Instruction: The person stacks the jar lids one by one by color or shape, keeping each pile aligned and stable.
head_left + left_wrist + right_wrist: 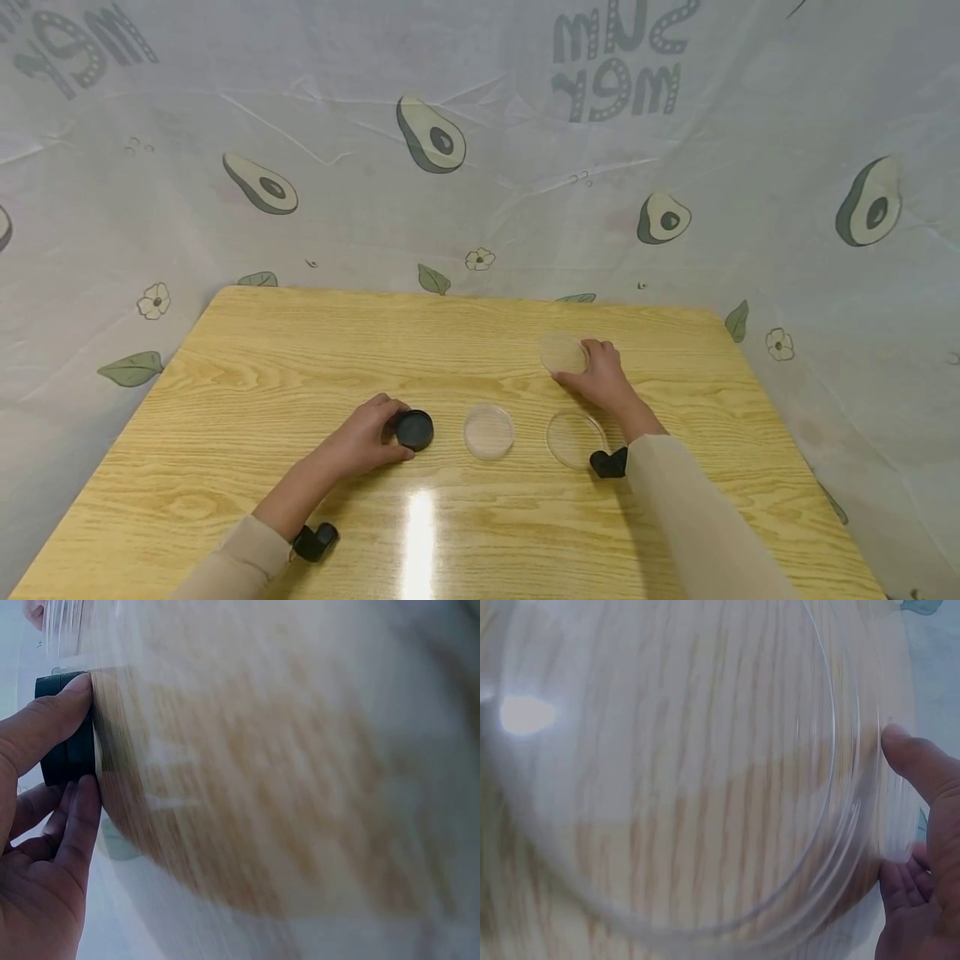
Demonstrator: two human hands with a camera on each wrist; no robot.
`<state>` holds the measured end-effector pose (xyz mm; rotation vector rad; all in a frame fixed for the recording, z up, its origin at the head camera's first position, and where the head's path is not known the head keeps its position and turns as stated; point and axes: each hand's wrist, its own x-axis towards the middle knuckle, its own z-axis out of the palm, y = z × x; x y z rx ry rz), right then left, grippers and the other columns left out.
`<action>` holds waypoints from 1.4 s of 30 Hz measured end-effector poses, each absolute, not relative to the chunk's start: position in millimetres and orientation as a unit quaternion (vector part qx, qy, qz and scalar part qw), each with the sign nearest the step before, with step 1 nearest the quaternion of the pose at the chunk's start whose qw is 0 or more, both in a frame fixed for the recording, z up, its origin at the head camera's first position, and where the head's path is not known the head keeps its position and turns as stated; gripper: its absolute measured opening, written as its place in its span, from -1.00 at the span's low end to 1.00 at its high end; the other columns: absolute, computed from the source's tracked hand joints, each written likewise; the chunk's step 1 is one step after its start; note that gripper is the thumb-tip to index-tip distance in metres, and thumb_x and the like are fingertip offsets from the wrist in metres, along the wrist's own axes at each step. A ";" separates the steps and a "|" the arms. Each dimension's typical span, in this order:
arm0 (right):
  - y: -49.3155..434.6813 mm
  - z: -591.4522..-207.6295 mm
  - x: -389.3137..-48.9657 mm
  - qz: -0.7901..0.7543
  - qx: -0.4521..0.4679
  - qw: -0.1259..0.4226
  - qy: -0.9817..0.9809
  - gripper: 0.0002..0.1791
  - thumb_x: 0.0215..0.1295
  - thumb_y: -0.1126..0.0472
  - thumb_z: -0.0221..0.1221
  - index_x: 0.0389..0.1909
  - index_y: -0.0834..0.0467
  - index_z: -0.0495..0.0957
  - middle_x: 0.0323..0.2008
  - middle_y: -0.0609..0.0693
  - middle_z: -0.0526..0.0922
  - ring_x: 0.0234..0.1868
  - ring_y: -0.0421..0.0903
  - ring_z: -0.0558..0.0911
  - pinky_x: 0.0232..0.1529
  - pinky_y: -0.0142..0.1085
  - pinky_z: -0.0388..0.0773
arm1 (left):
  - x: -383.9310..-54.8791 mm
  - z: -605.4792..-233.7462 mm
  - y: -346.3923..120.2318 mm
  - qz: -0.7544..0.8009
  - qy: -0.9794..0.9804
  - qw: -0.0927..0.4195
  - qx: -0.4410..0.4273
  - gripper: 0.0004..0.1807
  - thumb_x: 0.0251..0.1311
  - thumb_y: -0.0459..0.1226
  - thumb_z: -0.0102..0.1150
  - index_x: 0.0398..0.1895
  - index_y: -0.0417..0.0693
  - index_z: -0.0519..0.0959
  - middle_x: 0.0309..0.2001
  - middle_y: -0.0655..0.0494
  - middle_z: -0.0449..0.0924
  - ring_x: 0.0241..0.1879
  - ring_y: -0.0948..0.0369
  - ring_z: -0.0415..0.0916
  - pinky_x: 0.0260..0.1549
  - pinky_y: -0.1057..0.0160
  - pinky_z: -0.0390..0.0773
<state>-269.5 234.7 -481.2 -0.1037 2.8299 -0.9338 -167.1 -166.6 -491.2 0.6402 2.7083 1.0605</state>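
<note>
My left hand [362,439] grips a low black round container [415,431] by its sides. The left wrist view shows the thumb on one side of the black container [69,754] and fingertips on the other. To its right lies a clear round dish [489,432]. Farther back, my right hand [602,379] holds a second clear round dish [562,353] at its right edge, between thumb and fingers. A third clear dish [573,440] lies below the right hand, near the wrist; its curved rim [834,742] fills much of the right wrist view.
All of these are on a light wooden table [315,350]. Behind it hangs a pale curtain [525,200] printed with avocados. Black wrist cameras sit on both wrists. A bright reflection shows near the table's front.
</note>
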 end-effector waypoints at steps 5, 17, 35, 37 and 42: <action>238.2 -482.5 -266.6 -0.310 -0.044 0.079 0.946 -0.03 0.36 -0.06 0.36 0.50 0.49 0.18 0.39 0.51 0.24 0.35 0.40 0.27 0.30 0.29 0.45 | -166.0 -490.4 -166.1 0.355 0.907 0.081 0.212 -0.43 0.09 -0.24 0.60 0.13 -0.28 0.61 -0.10 -0.04 0.56 -0.19 0.26 0.48 -0.18 0.29 0.57; 249.7 -481.4 -250.6 -0.307 -0.060 0.072 0.947 -0.01 0.34 -0.08 0.40 0.53 0.42 0.19 0.37 0.47 0.28 0.25 0.35 0.42 0.20 0.24 0.52 | -165.6 -493.1 -167.6 0.359 0.906 0.083 0.207 -0.44 0.09 -0.23 0.61 0.12 -0.25 0.61 -0.11 0.00 0.55 -0.20 0.27 0.48 -0.19 0.30 0.58; 259.0 -468.3 -217.2 -0.304 -0.102 0.053 0.946 -0.05 0.31 -0.02 0.44 0.51 0.39 0.23 0.26 0.38 0.37 0.03 0.14 0.43 0.01 0.04 0.47 | -165.2 -491.8 -166.8 0.363 0.904 0.081 0.209 -0.45 0.10 -0.22 0.60 0.12 -0.23 0.61 -0.13 0.01 0.53 -0.21 0.28 0.45 -0.19 0.28 0.56; 258.7 -467.2 -212.0 -0.306 -0.108 0.054 0.944 -0.05 0.30 -0.01 0.45 0.51 0.38 0.24 0.27 0.38 0.36 0.06 0.17 0.45 0.04 0.08 0.49 | -165.3 -491.9 -166.6 0.362 0.905 0.080 0.209 -0.45 0.10 -0.22 0.60 0.12 -0.23 0.61 -0.14 0.02 0.53 -0.22 0.29 0.44 -0.20 0.28 0.55; 257.6 -465.3 -200.2 -0.305 -0.116 0.049 0.944 -0.06 0.27 0.01 0.47 0.49 0.40 0.26 0.28 0.39 0.38 0.10 0.21 0.50 0.09 0.12 0.54 | -165.1 -491.7 -166.8 0.360 0.905 0.078 0.210 -0.44 0.10 -0.22 0.60 0.12 -0.24 0.61 -0.14 0.02 0.54 -0.22 0.29 0.44 -0.19 0.28 0.55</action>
